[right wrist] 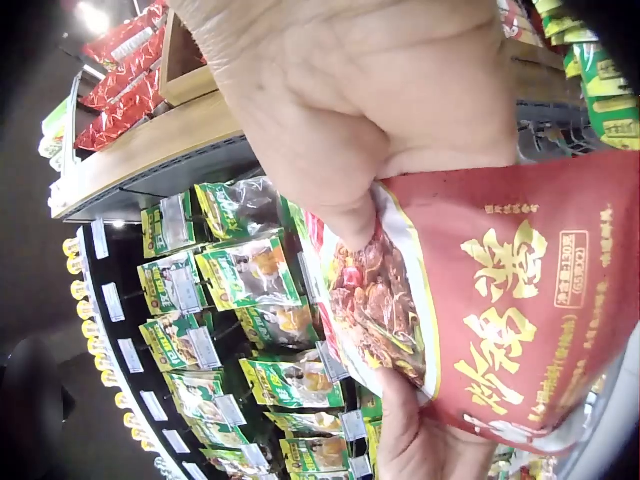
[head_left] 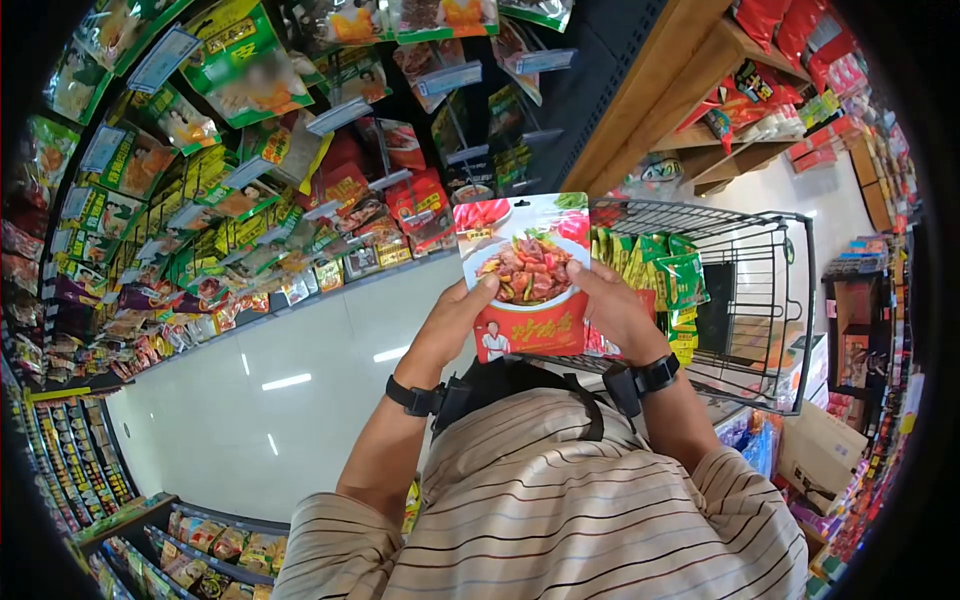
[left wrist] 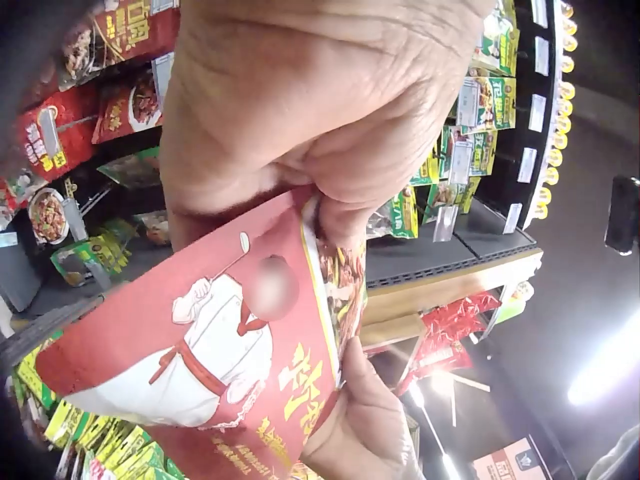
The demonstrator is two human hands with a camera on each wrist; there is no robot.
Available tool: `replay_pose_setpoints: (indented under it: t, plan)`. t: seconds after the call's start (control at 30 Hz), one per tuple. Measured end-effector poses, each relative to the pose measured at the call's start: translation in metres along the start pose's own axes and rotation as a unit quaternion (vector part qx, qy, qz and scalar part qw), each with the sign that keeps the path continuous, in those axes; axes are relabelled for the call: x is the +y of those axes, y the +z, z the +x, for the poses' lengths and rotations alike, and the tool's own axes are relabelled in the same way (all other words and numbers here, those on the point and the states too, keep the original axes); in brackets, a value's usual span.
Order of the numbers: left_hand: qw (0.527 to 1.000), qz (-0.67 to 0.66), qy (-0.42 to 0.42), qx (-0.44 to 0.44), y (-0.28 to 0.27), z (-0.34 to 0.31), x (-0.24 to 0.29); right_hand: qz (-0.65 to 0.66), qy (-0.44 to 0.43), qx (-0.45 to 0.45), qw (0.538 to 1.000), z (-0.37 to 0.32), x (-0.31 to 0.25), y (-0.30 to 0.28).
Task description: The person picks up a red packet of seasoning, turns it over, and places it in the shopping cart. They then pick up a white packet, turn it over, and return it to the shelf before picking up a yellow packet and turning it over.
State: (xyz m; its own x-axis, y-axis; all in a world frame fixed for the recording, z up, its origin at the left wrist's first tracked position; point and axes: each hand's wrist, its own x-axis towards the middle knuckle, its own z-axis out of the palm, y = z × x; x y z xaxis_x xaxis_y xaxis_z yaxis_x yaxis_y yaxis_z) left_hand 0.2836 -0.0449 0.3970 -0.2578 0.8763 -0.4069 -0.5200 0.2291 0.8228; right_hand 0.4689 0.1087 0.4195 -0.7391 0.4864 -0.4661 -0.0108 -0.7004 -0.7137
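Both hands hold a red sauce packet [head_left: 535, 325] in front of the chest, its printed side facing up. A bowl of diced meat, a chef drawing and yellow lettering show on it. My left hand [head_left: 452, 318] grips the packet's left edge, thumb over the front. On the opposite edge, my right hand [head_left: 622, 318] pinches it the same way. The fingers behind the packet are hidden. In the left wrist view the chef half of the packet [left wrist: 215, 345] bulges toward the camera; the right wrist view shows the lettered half of the packet [right wrist: 500, 300].
A wire shopping cart [head_left: 762, 213] stands just beyond the right hand, with several green and yellow packets [head_left: 685, 280] inside. Racks of hanging food packets [head_left: 250, 90] line the front and left. A wooden shelf end [head_left: 645, 95] rises ahead. Pale floor [head_left: 300, 350] lies left.
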Motion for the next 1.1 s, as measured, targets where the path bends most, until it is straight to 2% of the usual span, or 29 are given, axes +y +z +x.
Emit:
replay_pose_setpoints:
  t: [0.37, 0.57, 0.83, 0.97, 1.1]
  plan:
    - [0.997, -0.057, -0.033, 0.049, 0.015, -0.004, -0.025, 0.046, 0.040, -0.004, 0.998, 0.002, 0.013, -0.026]
    - [0.996, -0.077, -0.053, 0.011, 0.010, 0.017, -0.036, 0.054, 0.041, 0.017, 0.998, 0.003, 0.013, -0.032]
    - [0.995, -0.076, -0.068, 0.020, -0.033, 0.033, -0.024, 0.061, 0.074, 0.034, 0.995, 0.038, 0.018, -0.002]
    - [0.994, -0.051, -0.071, 0.070, -0.061, 0.024, -0.004, 0.053, 0.104, 0.036, 0.992, 0.071, 0.036, 0.021]
    - [0.992, -0.054, -0.047, 0.108, -0.101, 0.024, -0.012, 0.040, 0.125, 0.021, 0.991, 0.102, 0.044, 0.047]
